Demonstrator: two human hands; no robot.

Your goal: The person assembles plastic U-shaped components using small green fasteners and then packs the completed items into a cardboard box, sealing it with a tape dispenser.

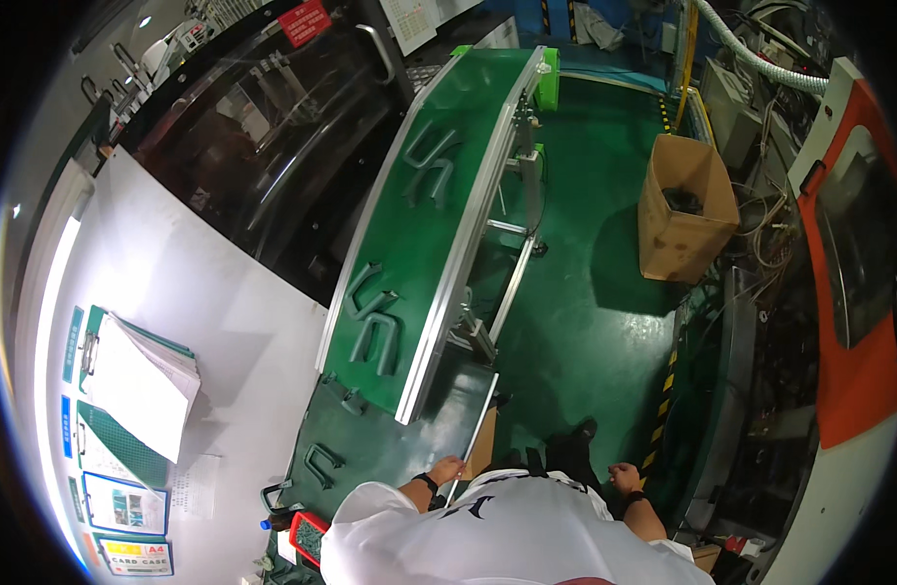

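My left hand rests at the right edge of the dark green table, its fingers curled over the metal rim. To the right of my body, my right hand hangs over the floor, loosely closed, with nothing visible in it. A green conveyor belt runs away from the table. Two pairs of grey-green, U-shaped plastic handles lie on it: a far pair and a near pair. On the table are a similar handle and a smaller piece by the belt's end.
A red bin with green bits stands at lower left. Clipboards with papers hang on the white wall panel. A dark-windowed machine borders the belt's left. On the right are an open cardboard box and an orange-and-white machine door.
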